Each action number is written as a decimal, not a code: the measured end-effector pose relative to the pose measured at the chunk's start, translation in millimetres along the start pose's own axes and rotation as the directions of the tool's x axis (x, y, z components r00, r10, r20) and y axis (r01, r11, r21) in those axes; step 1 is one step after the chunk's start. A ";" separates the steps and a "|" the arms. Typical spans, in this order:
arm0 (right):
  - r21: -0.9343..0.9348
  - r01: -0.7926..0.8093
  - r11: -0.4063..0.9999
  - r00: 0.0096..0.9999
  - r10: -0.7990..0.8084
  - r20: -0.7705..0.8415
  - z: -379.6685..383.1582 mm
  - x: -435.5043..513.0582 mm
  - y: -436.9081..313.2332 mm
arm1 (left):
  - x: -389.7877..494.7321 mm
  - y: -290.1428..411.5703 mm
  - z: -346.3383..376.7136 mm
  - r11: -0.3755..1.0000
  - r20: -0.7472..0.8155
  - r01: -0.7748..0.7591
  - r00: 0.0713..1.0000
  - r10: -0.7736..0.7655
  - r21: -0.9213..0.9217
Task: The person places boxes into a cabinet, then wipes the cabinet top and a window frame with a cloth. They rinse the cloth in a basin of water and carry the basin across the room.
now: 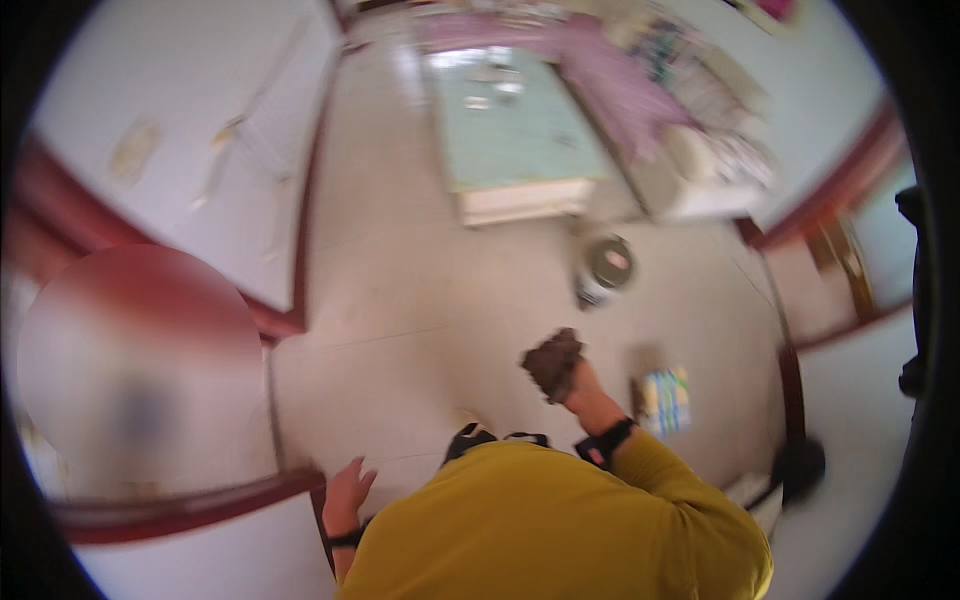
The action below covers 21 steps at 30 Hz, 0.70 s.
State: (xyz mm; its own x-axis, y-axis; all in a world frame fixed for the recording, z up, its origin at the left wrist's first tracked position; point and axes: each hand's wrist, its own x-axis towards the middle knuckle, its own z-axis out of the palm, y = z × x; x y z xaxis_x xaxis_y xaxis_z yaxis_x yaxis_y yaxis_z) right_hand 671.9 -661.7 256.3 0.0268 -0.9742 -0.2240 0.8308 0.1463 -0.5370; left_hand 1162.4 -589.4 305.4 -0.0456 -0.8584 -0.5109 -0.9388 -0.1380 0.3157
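Observation:
My right hand [580, 385] is closed around a dark brown crumpled cloth [553, 364], held out in front of my body above the tiled floor [382, 300]. My left hand [346, 491] hangs low at my left side, close to the dark red door frame [319, 480]. Its fingers are apart and it holds nothing. On the floor to the right of my right forearm is a box or pack [666, 401] with blue, white and yellow patterning. Farther ahead stands a small round container [612, 264] with a dark top.
A low table [517, 135] with a pale green top bears several small white items. Beyond it runs a sofa with a pink cover [615, 97]. A white wall [277, 150] with dark red trim edges the left. At right sits a blurred black round object [799, 469].

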 end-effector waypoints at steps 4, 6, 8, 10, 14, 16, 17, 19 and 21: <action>0.175 -0.118 0.978 0.985 0.092 0.149 64.7 66.2 1.6 | 76.0 -11.2 -41.1 0.974 -0.315 -0.187 0.923 0.219 0.130; -0.439 0.129 0.889 0.977 -0.040 0.207 89.7 61.4 -1.1 | 86.0 -0.3 -53.9 0.969 -0.349 -0.224 0.904 0.247 0.106; 0.021 -0.019 1.000 0.999 0.018 0.036 100.4 47.5 -5.0 | 92.6 15.1 -57.4 0.966 -0.325 -0.253 0.909 0.259 0.062; -0.050 0.003 0.999 0.988 -0.011 -0.156 96.6 33.6 -6.6 | 90.6 26.9 -52.0 0.949 -0.339 -0.315 0.890 0.304 0.023; -0.031 -0.111 0.993 0.967 0.100 -0.235 71.8 61.0 -9.1 | 95.6 29.6 -32.5 0.991 -0.059 -0.128 0.990 0.129 0.033; -0.016 -0.126 0.992 0.980 0.121 -0.160 68.9 125.2 -22.2 | 120.5 30.3 -37.3 0.999 -0.003 -0.007 1.000 0.007 0.045; -0.015 -0.116 0.993 0.989 0.115 -0.090 70.8 155.5 -25.2 | 133.5 29.7 -43.3 0.996 0.018 0.069 0.997 -0.070 0.056; -0.028 -0.147 0.989 0.989 0.147 -0.013 82.6 216.5 -33.4 | 149.5 38.1 -60.8 0.989 0.035 0.145 0.989 -0.146 0.034; -0.054 -0.203 0.978 0.979 0.204 0.021 91.9 273.2 -41.1 | 175.2 47.3 -80.3 0.988 0.002 0.152 0.988 -0.152 -0.039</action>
State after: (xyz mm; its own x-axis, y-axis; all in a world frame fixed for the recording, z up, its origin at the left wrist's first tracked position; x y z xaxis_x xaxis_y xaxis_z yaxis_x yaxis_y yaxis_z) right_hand 696.2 -949.7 291.9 0.2077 -0.9271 -0.3120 0.7765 0.3502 -0.5238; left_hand 1137.4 -786.0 295.0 0.0971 -0.8262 -0.5549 -0.9209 -0.2860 0.2648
